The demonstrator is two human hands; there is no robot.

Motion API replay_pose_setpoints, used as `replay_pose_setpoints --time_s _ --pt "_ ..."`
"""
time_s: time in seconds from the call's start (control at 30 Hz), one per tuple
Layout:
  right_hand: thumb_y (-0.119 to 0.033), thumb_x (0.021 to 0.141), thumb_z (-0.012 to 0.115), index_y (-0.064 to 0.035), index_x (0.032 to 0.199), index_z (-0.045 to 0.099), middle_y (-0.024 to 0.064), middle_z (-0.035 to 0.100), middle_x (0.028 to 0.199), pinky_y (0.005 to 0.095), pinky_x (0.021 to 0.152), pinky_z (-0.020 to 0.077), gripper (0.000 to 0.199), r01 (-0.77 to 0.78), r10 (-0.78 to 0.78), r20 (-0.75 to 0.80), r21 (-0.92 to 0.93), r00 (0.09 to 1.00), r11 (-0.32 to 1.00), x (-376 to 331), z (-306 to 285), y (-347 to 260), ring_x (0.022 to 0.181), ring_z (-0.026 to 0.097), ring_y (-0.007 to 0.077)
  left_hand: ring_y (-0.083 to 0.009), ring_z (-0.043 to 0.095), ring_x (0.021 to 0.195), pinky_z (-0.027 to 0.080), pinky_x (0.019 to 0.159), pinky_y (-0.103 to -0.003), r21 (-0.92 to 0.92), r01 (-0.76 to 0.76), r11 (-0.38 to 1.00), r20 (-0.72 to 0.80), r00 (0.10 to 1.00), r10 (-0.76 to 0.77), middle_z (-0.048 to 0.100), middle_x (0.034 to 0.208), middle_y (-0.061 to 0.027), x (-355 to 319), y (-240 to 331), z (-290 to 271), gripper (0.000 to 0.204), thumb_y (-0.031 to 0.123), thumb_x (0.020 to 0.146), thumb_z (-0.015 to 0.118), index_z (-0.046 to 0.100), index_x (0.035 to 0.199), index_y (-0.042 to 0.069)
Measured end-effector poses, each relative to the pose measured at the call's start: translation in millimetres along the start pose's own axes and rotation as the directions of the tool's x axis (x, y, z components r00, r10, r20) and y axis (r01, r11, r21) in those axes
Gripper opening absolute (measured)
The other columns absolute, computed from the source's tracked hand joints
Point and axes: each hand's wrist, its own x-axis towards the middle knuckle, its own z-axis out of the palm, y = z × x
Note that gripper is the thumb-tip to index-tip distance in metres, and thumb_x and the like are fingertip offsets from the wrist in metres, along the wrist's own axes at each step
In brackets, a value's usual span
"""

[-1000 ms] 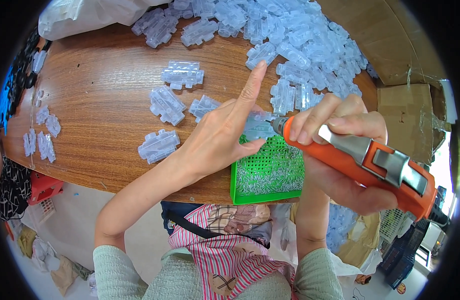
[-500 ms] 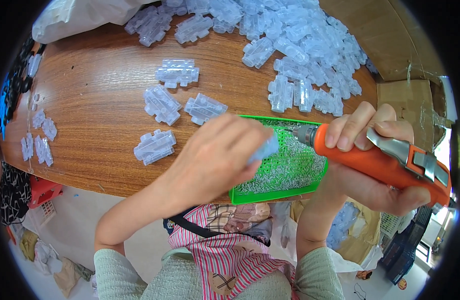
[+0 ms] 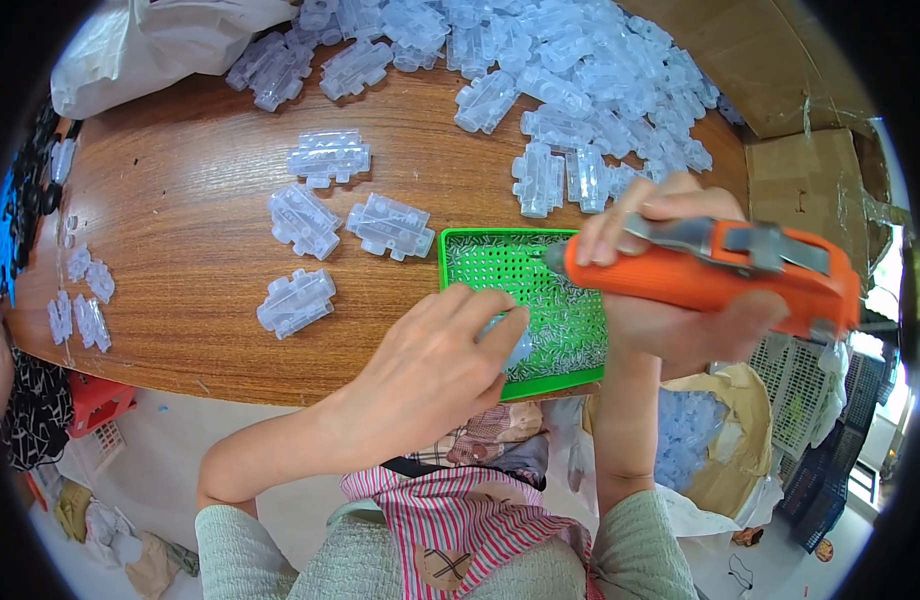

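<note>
An orange power screwdriver [image 3: 710, 275] with a metal lever is gripped in my right hand [image 3: 670, 300]; its front end points left over the green basket [image 3: 443, 262]. Many small silver screws [image 3: 565, 330] lie in that basket. My left hand [image 3: 445, 345] is closed around a translucent bluish plastic part [image 3: 518, 345] above the basket's near left side, and the fingers cover most of it. The driver's tip is apart from the held part. Left of the basket, several clear plastic housings [image 3: 325, 157] lie loose on the brown wooden table [image 3: 180, 230].
A big heap of clear plastic housings [image 3: 580, 80] spreads across the far side. Cardboard [image 3: 810, 190] stands at the right edge, and a white plastic bag [image 3: 160, 50] lies far left. Small clear pieces [image 3: 90, 320] sit at the left. Below right is a sack of bluish parts [image 3: 690, 430].
My left hand has moved down and slightly left with the plastic part. The screwdriver has shifted left and up, now held more level. The head view has shifted a little.
</note>
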Motion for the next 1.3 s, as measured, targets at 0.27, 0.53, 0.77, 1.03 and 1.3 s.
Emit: replay_pose_setpoints --time_s 0.27,0.53,0.77,1.03,1.3 --pt "-0.075 0.084 0.046 0.0061 0.103 0.054 0.0088 0.050 0.079 0.0357 0.055 0.0511 0.084 -0.058 0.058 0.012 0.029 0.998 0.998 -14.7 -0.6 26.4 0.066 0.056 0.0208 -0.0216 0.064 0.092 0.051 0.080 -0.034 -0.167 0.096 0.981 -0.397 0.904 -0.157 0.064 0.098 -0.0104 8.4 -35.0 -28.8 0.083 0.004 0.066 0.078 0.044 0.141 0.010" --pt "-0.075 0.082 0.049 0.0055 0.102 0.054 0.0088 0.050 0.081 0.0363 0.057 0.0508 0.083 -0.081 0.080 0.029 0.028 0.996 0.996 -15.9 -0.2 29.6 0.067 0.057 0.0215 -0.0219 0.066 0.093 0.053 0.082 -0.034 -0.128 0.033 0.991 -0.524 0.846 -0.096 0.066 0.100 -0.0115 15.0 -47.2 -20.0 0.088 0.004 0.065 0.080 0.041 0.143 0.009" --pt "-0.074 0.082 0.051 0.0051 0.102 0.054 0.0098 0.050 0.081 0.0361 0.058 0.0508 0.082 -0.051 0.050 0.071 0.003 0.996 0.999 -17.4 -2.7 30.2 0.068 0.057 0.0215 -0.0251 0.065 0.094 0.051 0.085 -0.035 -0.066 0.057 0.996 -0.485 0.871 -0.082 0.066 0.101 -0.0124 18.4 -41.1 -21.6 0.087 0.003 0.065 0.080 0.041 0.143 0.008" --pt "-0.074 0.081 0.051 0.0064 0.107 0.055 0.0106 0.050 0.085 0.0355 0.056 0.0504 0.085 -0.050 0.048 0.090 0.024 0.995 0.998 -17.9 -2.3 26.5 0.069 0.057 0.0223 -0.0269 0.064 0.097 0.051 0.085 -0.036 -0.083 0.078 0.994 -0.456 0.883 -0.107 0.066 0.105 -0.0122 25.1 -37.7 -19.5 0.089 0.005 0.066 0.080 0.038 0.145 0.013" --pt "-0.075 0.079 0.053 0.0063 0.110 0.055 0.0092 0.049 0.088 0.0351 0.054 0.0473 0.087 0.089 -0.082 0.171 -0.037 0.982 0.995 15.5 27.5 -41.0 0.070 0.054 0.0210 -0.0289 0.066 0.099 0.053 0.083 -0.037 -0.313 0.023 0.950 -0.343 0.930 -0.136 0.065 0.111 -0.0149 35.9 -47.0 5.3 0.097 0.007 0.069 0.080 0.026 0.149 0.013"
